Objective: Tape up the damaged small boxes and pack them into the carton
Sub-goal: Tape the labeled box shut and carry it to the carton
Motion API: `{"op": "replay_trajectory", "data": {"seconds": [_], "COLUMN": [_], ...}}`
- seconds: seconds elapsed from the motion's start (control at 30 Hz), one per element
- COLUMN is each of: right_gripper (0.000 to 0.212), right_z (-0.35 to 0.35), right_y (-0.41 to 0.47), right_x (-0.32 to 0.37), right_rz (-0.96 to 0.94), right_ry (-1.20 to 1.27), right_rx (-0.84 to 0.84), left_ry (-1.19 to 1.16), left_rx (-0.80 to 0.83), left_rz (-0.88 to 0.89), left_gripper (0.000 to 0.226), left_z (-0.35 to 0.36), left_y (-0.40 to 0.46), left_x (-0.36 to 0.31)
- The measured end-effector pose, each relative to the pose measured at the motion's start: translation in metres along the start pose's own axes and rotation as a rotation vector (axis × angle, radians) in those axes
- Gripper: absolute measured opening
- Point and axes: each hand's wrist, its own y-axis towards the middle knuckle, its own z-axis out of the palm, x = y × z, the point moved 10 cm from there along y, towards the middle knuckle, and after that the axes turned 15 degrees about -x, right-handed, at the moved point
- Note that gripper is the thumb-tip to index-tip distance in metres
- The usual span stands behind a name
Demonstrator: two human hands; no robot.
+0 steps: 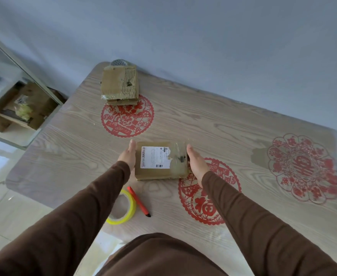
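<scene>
Small box (160,160), brown cardboard with a torn white shipping label on its top face and glossy clear tape over its right end, lies flat near the middle of a pale wood-grain table (233,124). Its long axis runs left to right across the view, tilted slightly so the right end sits a little lower, and the label's print runs sideways toward the left edge. The left hand (128,157) lies flat against the box's left end, fingers straight and pressed together, thumb up along the far corner. The right hand (196,162) rests against the right end the same way, fingers straight and together; whether either thumb hooks over the top I cannot tell. Both arms wear brown sleeves. A second small box (120,83), battered with corrugation exposed and tape patches, sits at the far left corner of the table, well apart from the first. Near the person, a roll of yellow tape (122,208) lies flat with a red pen (138,201) just beside it. Red paper-cut decorations (127,116) mark the tabletop in three places. A grey-blue wall (183,36) stands behind the table, and a metal-framed shelf (14,100) holding cardboard boxes stands to the left on a light tiled floor.
</scene>
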Motion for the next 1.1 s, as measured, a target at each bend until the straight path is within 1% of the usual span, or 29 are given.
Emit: {"op": "replay_trajectory", "data": {"seconds": [0.03, 0.07, 0.13, 0.17, 0.2, 0.23, 0.3, 0.33, 0.43, 0.5, 0.57, 0.6, 0.67, 0.7, 0.77, 0.93, 1.03, 1.1], "right_gripper": [0.072, 0.069, 0.051, 0.043, 0.039, 0.034, 0.029, 0.031, 0.054, 0.058, 0.056, 0.058, 0.06, 0.058, 0.054, 0.05, 0.051, 0.049], "right_z": [0.0, -0.005, -0.016, -0.021, -0.024, -0.024, -0.022, -0.02, -0.011, -0.001, 0.007, 0.008, 0.008, 0.006, 0.003, 0.001, -0.003, -0.006], "right_y": [-0.002, -0.003, -0.005, -0.005, -0.006, -0.006, -0.008, -0.01, -0.011, -0.009, -0.003, -0.001, 0.0, 0.0, 0.001, 0.006, 0.005, 0.007], "right_x": [0.005, 0.013, 0.021, 0.02, 0.019, 0.015, 0.008, 0.006, 0.012, 0.019, 0.023, 0.024, 0.024, 0.024, 0.022, 0.02, 0.019, 0.017], "right_rz": [-0.007, -0.036, -0.066, -0.071, -0.075, -0.081, -0.096, -0.108, -0.241, -0.306, -0.281, -0.271, -0.279, -0.289, -0.313, -0.334, -0.283, -0.225], "right_ry": [0.033, 0.083, 0.208, 0.242, 0.249, 0.237, 0.206, 0.2, 0.12, 0.075, 0.062, 0.035, -0.087, -0.152, -0.254, -0.347, -0.425, -0.435], "right_rx": [-0.022, -0.074, -0.202, -0.248, -0.27, -0.277, -0.261, -0.244, -0.163, -0.113, -0.117, -0.15, -0.262, -0.318, -0.4, -0.468, -0.455, -0.417], "left_ry": [-0.058, -0.115, -0.287, -0.331, -0.338, -0.312, -0.274, -0.279, -0.31, -0.376, -0.349, -0.281, -0.11, -0.047, 0.004, 0.01, 0.019, -0.03], "left_rx": [0.002, -0.018, -0.066, -0.092, -0.108, -0.116, -0.108, -0.089, 0.003, 0.061, 0.058, 0.015, -0.1, -0.149, -0.203, -0.222, -0.178, -0.135], "left_rz": [-0.006, 0.039, 0.14, 0.18, 0.21, 0.22, 0.23, 0.247, 0.327, 0.329, 0.305, 0.316, 0.363, 0.392, 0.444, 0.496, 0.456, 0.401], "left_gripper": [0.096, 0.08, 0.045, 0.033, 0.024, 0.02, 0.026, 0.031, 0.055, 0.06, 0.05, 0.044, 0.032, 0.027, 0.024, 0.022, 0.022, 0.021], "left_z": [0.001, -0.002, -0.008, -0.011, -0.012, -0.012, -0.009, -0.008, -0.004, 0.001, 0.007, 0.009, 0.009, 0.009, 0.01, 0.011, 0.013, 0.011], "left_y": [-0.004, -0.009, -0.016, -0.019, -0.023, -0.025, -0.025, -0.026, -0.033, -0.036, -0.036, -0.033, -0.028, -0.025, -0.022, -0.02, -0.02, -0.021], "left_x": [-0.004, -0.014, -0.029, -0.03, -0.028, -0.022, -0.009, -0.006, -0.018, -0.03, -0.039, -0.039, -0.036, -0.033, -0.031, -0.034, -0.034, -0.036]}}
